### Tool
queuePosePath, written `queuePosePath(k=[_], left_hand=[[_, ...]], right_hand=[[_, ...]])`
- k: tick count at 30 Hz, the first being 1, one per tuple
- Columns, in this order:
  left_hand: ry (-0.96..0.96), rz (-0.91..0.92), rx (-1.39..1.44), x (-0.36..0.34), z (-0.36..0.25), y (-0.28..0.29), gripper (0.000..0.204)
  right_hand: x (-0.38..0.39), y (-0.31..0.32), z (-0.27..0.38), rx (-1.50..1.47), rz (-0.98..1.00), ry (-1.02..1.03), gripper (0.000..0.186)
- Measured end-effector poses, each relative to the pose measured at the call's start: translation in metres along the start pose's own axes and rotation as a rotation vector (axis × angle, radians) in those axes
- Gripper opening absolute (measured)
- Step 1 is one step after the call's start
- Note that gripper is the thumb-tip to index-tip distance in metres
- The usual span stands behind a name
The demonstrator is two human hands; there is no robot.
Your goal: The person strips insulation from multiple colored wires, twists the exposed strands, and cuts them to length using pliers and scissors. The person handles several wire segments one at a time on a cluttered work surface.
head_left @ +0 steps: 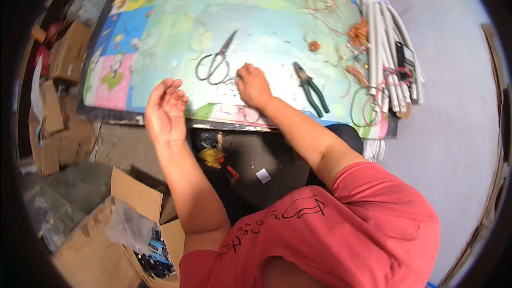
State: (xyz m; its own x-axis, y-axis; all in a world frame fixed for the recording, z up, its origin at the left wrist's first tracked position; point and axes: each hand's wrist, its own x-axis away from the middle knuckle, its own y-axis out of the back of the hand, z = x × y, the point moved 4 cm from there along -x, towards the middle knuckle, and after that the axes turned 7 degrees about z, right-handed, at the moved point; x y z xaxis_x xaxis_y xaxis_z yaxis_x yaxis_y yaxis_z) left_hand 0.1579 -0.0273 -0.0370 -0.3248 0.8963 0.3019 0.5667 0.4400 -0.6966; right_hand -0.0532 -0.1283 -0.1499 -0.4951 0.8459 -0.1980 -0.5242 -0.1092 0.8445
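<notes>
Palm up at the table's near edge, my left hand (165, 112) has loosely bent, separated fingers and holds nothing. My right hand (253, 88) rests on the printed mat (176, 21), fingers bent down around something small and hidden, beside thin dark scraps. Just left of it lie black-handled scissors (225, 48), blades pointing up and away. Green-handled pliers (304, 80) lie to its right, jaws pointing away from me.
Copper wire tangles (358, 34), loose thin wires and a bundle of white tubes (373, 48) occupy the table's right side. Cardboard boxes (72, 53) stand at the left; an open box (136, 186) with plastic and small packages sits lower left. A pale panel (442, 128) spans the right.
</notes>
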Motion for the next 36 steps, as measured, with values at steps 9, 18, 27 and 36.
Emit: queuePosePath(k=[9, 18, 27, 36], left_hand=[[0.128, 0.052, -0.136, -0.003, 0.035, -0.024, 0.018], [0.128, 0.057, -0.161, -0.001, 0.041, -0.024, 0.017], [0.139, 0.048, -0.167, -0.002, 0.044, -0.029, 0.017], [0.140, 0.051, -0.192, -0.005, 0.047, -0.027, 0.016]], right_hand=[[0.013, 0.109, -0.122, -0.064, -0.204, -0.450, 0.020], [0.074, 0.163, -0.218, 0.352, -0.081, -1.016, 0.042], [0.058, 0.157, -0.240, 0.170, -0.228, -1.221, 0.044], [0.053, 0.180, -0.250, 0.134, -0.176, -1.190, 0.032]])
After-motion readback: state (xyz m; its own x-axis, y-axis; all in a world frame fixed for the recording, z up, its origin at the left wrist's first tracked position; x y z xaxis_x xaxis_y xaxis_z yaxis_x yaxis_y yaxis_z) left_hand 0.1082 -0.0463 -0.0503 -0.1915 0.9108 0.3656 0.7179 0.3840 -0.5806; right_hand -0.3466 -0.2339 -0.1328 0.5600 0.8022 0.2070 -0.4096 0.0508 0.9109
